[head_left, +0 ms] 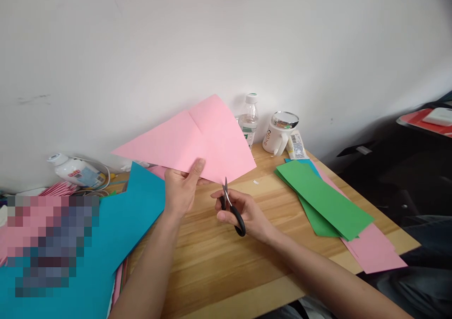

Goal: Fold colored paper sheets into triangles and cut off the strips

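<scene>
My left hand [182, 187] pinches the lower edge of a large pink paper sheet [212, 135], thumb on top and fingers beneath. The sheet is held up off the table and shows a crease across its upper part. In my right hand [247, 213] is a pair of scissors [233, 211] with black handles. Their blades point up and meet the sheet's lower edge, a little right of my left hand. How deep the blades go into the paper I cannot tell.
On the wooden table [212, 262], green strips [325, 199] and pink strips [381, 248] lie at right. Blue sheets [141, 215] are at left, near a white bottle [79, 171]. A water bottle [249, 119] and a white mug [277, 135] stand by the wall [176, 41].
</scene>
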A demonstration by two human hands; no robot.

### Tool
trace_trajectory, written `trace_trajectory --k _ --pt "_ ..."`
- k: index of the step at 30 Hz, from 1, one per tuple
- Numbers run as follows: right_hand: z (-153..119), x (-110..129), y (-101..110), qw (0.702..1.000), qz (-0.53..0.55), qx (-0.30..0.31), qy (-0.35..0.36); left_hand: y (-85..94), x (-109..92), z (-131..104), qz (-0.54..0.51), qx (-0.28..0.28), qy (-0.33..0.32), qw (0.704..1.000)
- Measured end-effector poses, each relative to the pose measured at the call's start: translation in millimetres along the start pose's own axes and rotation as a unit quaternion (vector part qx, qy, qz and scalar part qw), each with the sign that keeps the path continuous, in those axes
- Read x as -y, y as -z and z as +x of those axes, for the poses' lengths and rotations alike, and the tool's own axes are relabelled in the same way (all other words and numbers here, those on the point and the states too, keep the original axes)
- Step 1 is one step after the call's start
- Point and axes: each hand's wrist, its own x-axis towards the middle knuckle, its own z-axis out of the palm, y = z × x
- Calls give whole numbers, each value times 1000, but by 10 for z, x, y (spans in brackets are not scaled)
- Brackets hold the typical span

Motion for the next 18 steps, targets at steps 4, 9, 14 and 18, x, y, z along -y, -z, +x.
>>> trace_trajectory --k 4,9,14,18 --pt "3 -33 7 1000 -4 -1 -3 44 38 19 29 -1 -22 999" --pt "12 -27 7 1000 -7 -4 -4 92 91 42 52 -17 -35 998" --pt "16 -11 -1 1000 -9 -8 -6 108 110 50 83 -2 -60 995" --pt "21 -21 5 1000 -5 -6 -10 147 112 44 113 8 -79 991"
